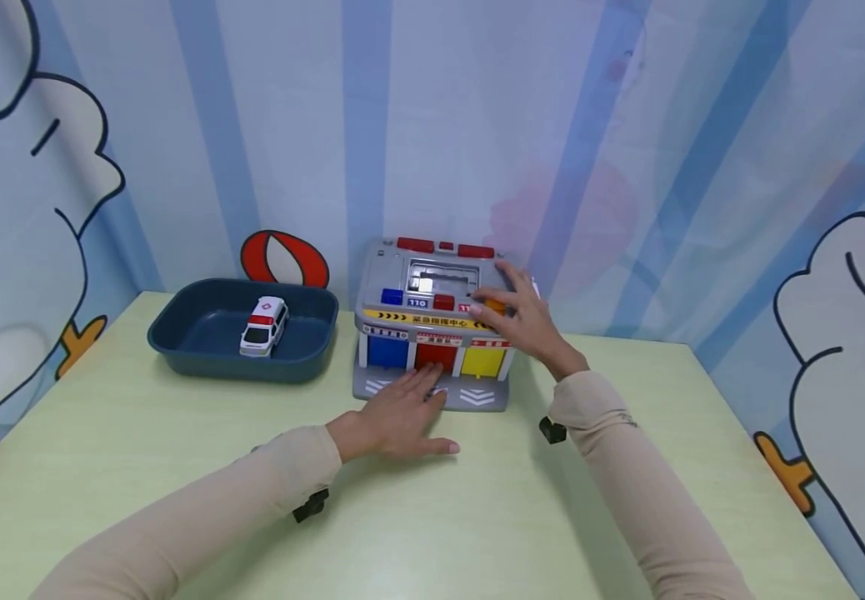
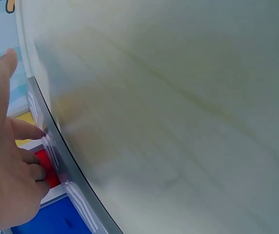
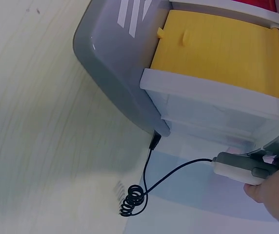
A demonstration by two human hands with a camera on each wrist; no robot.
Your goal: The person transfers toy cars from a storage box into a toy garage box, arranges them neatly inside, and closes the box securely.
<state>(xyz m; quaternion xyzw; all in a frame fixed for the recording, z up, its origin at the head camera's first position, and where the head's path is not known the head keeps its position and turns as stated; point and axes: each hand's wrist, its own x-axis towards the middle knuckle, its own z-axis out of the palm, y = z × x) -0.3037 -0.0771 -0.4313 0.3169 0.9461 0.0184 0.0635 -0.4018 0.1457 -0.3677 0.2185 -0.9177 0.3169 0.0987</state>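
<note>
A grey toy garage (image 1: 372,302) stands at the back of the table, with blue (image 1: 387,352), red (image 1: 436,353) and yellow doors (image 1: 483,362) along its front. My left hand (image 1: 400,414) lies palm down over the garage's front ramp, fingertips at the red door and thumb stretched out to the right. Over the right end of the roof is my right hand (image 1: 524,315), its fingers spread around the orange button (image 1: 496,307). In the right wrist view, a grey-and-white handset (image 3: 244,167) with a coiled black cord (image 3: 135,196) hangs on the garage's side, close to that hand.
Left of the garage sits a dark blue tray (image 1: 192,363) holding a white toy ambulance (image 1: 264,326) with a red stripe. Behind the table (image 1: 432,525) hangs a striped, printed curtain (image 1: 290,125).
</note>
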